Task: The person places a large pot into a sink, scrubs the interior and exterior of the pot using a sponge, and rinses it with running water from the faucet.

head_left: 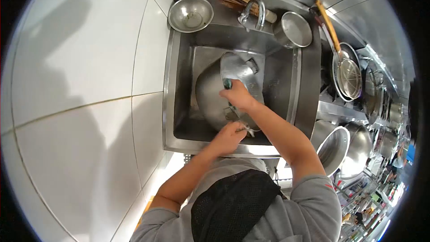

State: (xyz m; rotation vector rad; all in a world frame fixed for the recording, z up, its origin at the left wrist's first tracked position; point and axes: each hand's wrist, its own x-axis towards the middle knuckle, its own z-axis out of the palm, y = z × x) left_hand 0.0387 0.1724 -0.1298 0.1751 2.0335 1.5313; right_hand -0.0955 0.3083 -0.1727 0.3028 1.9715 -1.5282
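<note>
A large stainless steel pot [209, 92] lies tilted on its side in the metal sink [181, 107], with a handle [253, 66] visible on its far side. My right hand [238, 95] is closed around a dark green scouring pad [227, 84] and presses it against the pot's metal surface. Near the sink's front edge, my left hand [230, 138] is closed beside the pot's near side. A pale, shiny bit sticks out by its fingers; I cannot make out what it is.
On the sink's back ledge are a metal bowl [190, 14], a bundled bamboo brush [239, 2], a curved faucet [254, 13] and a small pot [294, 30]. To the right are wire strainers [349, 78] and large metal basins [335, 150]. A tiled wall [80, 62] borders the left.
</note>
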